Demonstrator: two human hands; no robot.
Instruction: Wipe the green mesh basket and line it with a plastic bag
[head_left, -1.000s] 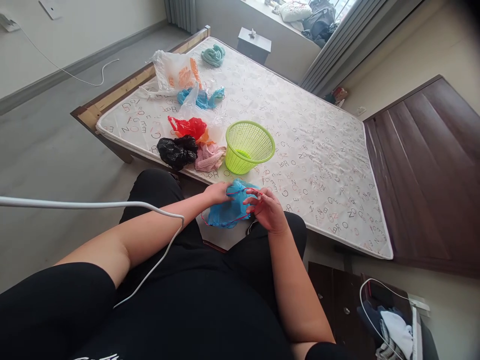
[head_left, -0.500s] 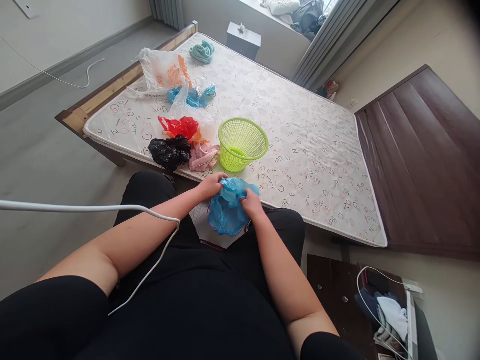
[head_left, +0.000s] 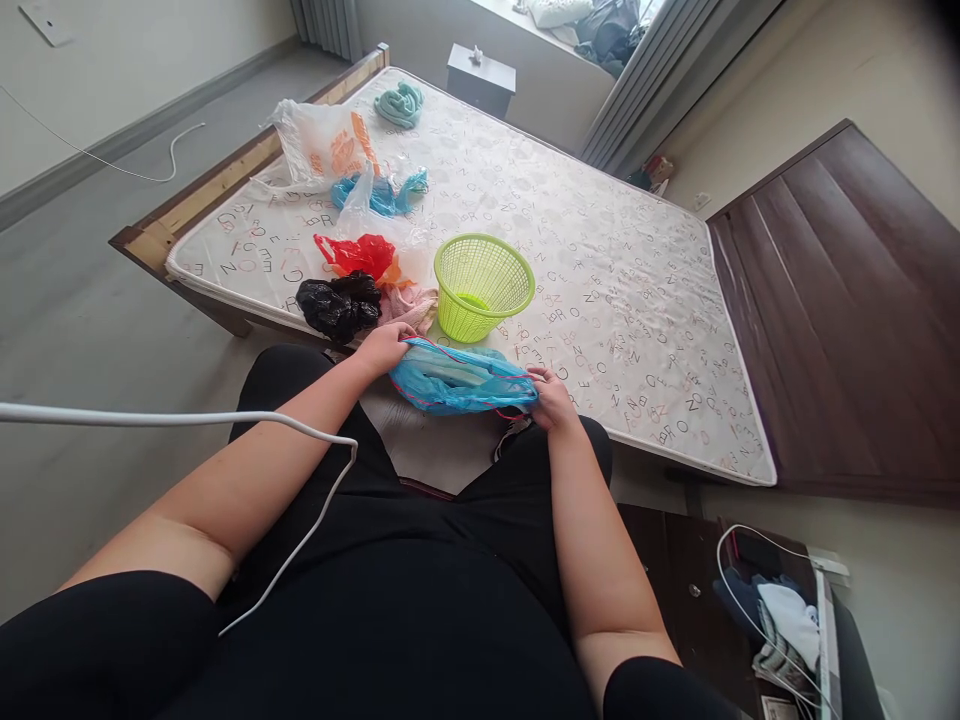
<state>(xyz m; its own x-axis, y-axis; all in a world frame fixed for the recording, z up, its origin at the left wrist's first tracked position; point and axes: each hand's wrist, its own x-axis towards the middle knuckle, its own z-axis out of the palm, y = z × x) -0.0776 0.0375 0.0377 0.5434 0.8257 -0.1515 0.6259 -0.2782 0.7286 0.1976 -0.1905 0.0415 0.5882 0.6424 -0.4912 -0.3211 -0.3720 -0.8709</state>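
Grip at both sides: the left hand (head_left: pixel 386 350) has its fingers closed on one end of a blue plastic bag (head_left: pixel 461 392), and the right hand (head_left: pixel 553 398) pinches the other end. Between them the bag hangs in front of the mattress edge, above the gap between the knees, its mouth pulled wide and a red cord (head_left: pixel 448 352) running along the rim. Opening it out looks well along, perhaps nearly done — the inside shows, though the sides sag in loose folds.

Just beyond the bag, a green mesh basket (head_left: pixel 445 305) stands upright on the mattress (head_left: pixel 630 300), its floor visible through the top. No bag is in it or over its rim. Left of it lie a pink cloth (head_left: pixel 412 306) and a crumpled black bag (head_left: pixel 339 305), then a red bag (head_left: pixel 360 258) just behind these.

Farther off, another blue bag (head_left: pixel 386 197) lies bunched up, and past it a white bag with orange print (head_left: pixel 315 150). These look unhandled so far — none is spread like the one held. A coiled teal cloth (head_left: pixel 399 104) rests near the far edge, apart from the bags.
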